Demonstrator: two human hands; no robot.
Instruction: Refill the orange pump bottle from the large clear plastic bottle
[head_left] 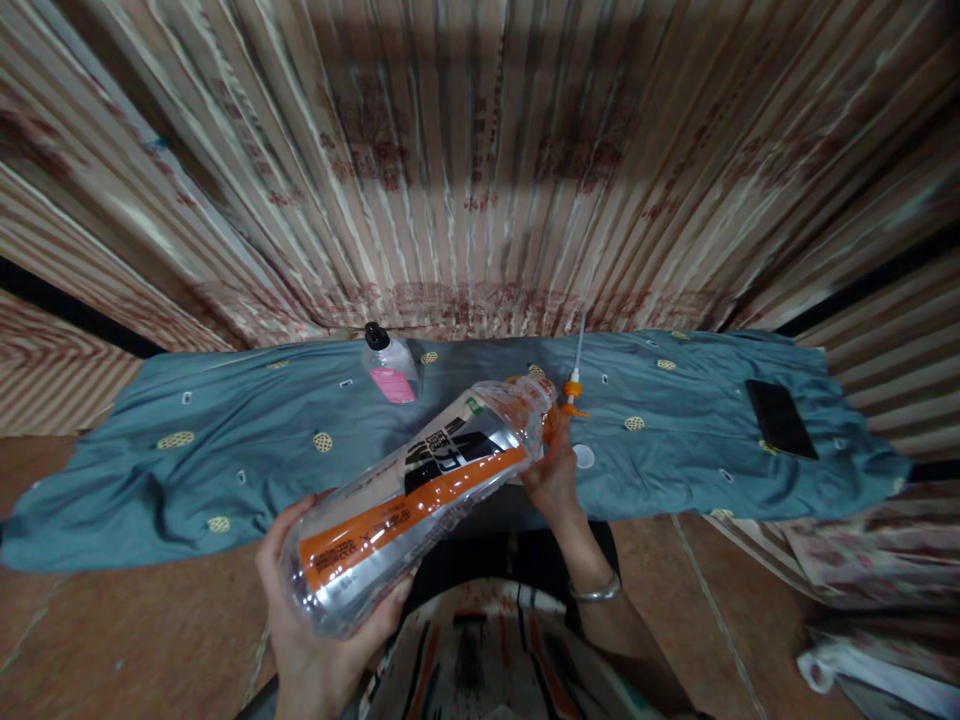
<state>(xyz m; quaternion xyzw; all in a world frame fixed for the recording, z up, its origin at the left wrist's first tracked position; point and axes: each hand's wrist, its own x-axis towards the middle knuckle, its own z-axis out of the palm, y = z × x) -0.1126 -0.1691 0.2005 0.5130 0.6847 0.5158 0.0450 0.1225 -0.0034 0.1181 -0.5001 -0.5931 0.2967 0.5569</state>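
Observation:
A large clear plastic bottle (pixel 420 480) with a silver, black and orange label lies tilted across my front, its neck toward the right and slightly away from me. Its base rests in my left hand (pixel 322 600), fingers and thumb wrapped around it. My right hand (pixel 553 470) is closed at the neck end, around an orange see-through container (pixel 553 425) mostly hidden behind the bottle's neck. Whether these two touch, I cannot tell. Just beyond my right hand lies a dispenser pump (pixel 574 388) with an orange head and a long clear tube. Beside the hand is a small white disc (pixel 584 456).
A small clear bottle (pixel 394 375) with a black cap and pink label stands at the back left. On the right a black phone (pixel 780 418) lies on the wrinkled teal cloth (pixel 675 450). Striped curtains (pixel 480 200) hang behind and at both sides.

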